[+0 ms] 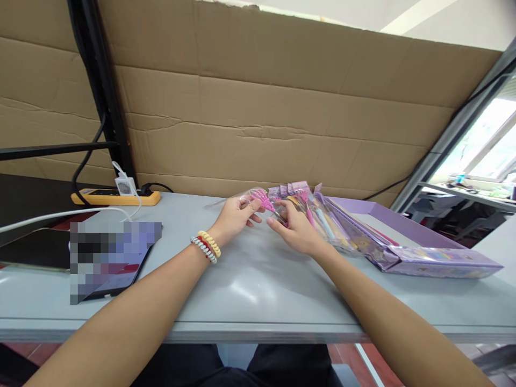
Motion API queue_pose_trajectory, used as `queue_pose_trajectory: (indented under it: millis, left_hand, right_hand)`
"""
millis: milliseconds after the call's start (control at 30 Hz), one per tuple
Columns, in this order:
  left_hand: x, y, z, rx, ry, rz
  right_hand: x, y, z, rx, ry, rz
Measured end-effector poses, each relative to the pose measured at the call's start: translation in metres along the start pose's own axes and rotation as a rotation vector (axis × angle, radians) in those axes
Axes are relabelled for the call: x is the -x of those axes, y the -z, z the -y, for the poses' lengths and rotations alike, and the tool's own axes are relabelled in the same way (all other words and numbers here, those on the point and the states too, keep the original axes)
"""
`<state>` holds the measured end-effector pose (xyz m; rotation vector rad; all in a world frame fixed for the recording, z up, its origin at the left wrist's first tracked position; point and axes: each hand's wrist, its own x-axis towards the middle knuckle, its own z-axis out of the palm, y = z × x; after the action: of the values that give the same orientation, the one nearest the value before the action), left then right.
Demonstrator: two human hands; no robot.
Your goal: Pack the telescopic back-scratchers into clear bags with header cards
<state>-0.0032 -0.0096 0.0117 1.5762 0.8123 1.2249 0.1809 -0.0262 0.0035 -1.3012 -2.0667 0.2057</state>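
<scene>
A pink stick with a finger-like, claw-shaped head [263, 200], resembling a small back scratcher, is held between my hands above the grey table. My left hand [236, 216] is closed near its head, along with a clear plastic wrapper [252, 192]. Lower on the stick, my right hand [297, 228] has its fingers closed round the thin shaft. Just behind and right of that hand lie several similar sticks in clear packets [322, 220], pink, blue and yellow. Beyond them stands an open purple box [443, 262].
At left on the grey table [258, 290] lie a tablet or large phone [133, 258] and a dark device [36, 250]. Behind them sits an orange power strip [116, 197] with a white charger and cable. A cardboard panel [262, 118] closes the back.
</scene>
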Motion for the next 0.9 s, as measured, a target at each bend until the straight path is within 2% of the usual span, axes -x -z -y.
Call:
queue_pose_trajectory:
  millis: [367,600,733,900]
  left_hand:
    - [0.0026,-0.0013,-0.0013,0.029,0.004,0.023]
    - [0.0024,-0.0033,0.0029,0.046,0.039,0.032]
    - [0.0033,-0.0062,0.0046,0.076,0.05,0.067]
    - [0.0044,-0.0085,0.0068,-0.021,0.047,0.15]
  right_hand:
    - [0.0021,0.0012,0.0059,-0.072,0.046,-0.044]
    - [0.0025,0.0004,0.0063,-0.099,0.026,-0.04]
    - [0.0028,-0.0008,0.0063,-0.129,0.018,-0.051]
    - [0.0022,-0.0004,0.0047,-0.19,0.001,-0.091]
